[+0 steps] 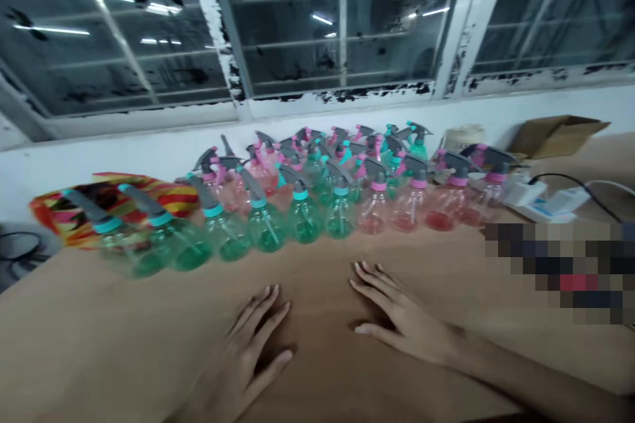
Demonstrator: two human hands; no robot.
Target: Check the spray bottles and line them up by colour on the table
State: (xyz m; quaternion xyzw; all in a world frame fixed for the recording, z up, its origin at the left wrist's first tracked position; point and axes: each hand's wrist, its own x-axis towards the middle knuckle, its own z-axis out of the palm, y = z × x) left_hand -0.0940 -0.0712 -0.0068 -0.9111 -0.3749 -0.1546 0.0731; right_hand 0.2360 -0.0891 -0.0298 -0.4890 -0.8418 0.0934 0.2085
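My left hand (248,347) rests on the brown tabletop (317,383) with its fingers stretched out and nothing in them. To its right, my right hand (397,310) also lies on the table, fingers spread and holding nothing. Beyond both hands runs a front row of spray bottles. Green ones with turquoise collars, such as this green spray bottle (268,228), fill the left and middle. Pink ones, such as this pink spray bottle (373,211), stand on the right. Several more spray bottles crowd behind them, partly hidden.
A patterned red and yellow cloth (173,197) lies behind the bottles at the left. At the right are a white power strip (550,205) with cables and an open cardboard box (550,135). Barred windows (297,13) rise above a white wall. A blurred-out patch covers the right side.
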